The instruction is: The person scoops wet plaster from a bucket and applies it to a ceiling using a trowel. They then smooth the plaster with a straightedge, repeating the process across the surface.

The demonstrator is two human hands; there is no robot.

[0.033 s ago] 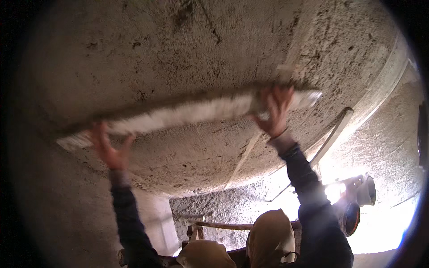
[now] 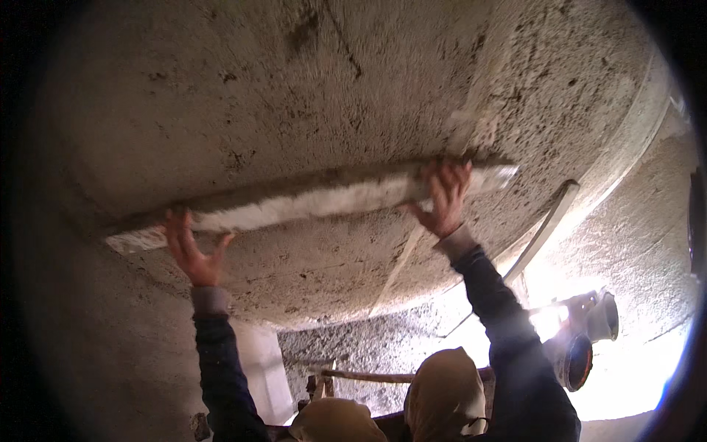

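Observation:
A long pale straightedge [image 2: 294, 210] lies across a rough plastered surface [image 2: 353, 110], tilted up toward the right. Plaster-like grey material shows along its far edge. My left hand [image 2: 194, 250] grips it near the left end, with fingers over the bar and the thumb spread below. Toward the right end my right hand [image 2: 445, 197] holds the bar the same way, thumb pointing left. Both arms reach up from the lower edge in dark sleeves. The undersides of the fingers are partly hidden.
A long thin strip [image 2: 543, 232] leans at the right by the surface's curved edge. Below it are bucket-like round containers [image 2: 579, 362] beside a bright glare. Two beige cloth-covered rounded shapes [image 2: 445, 390] and a wooden bar [image 2: 368, 376] fill the lower middle.
The straightedge has slid slightly down the picture, its left end shifting right. Both hands have moved with it and keep their hold.

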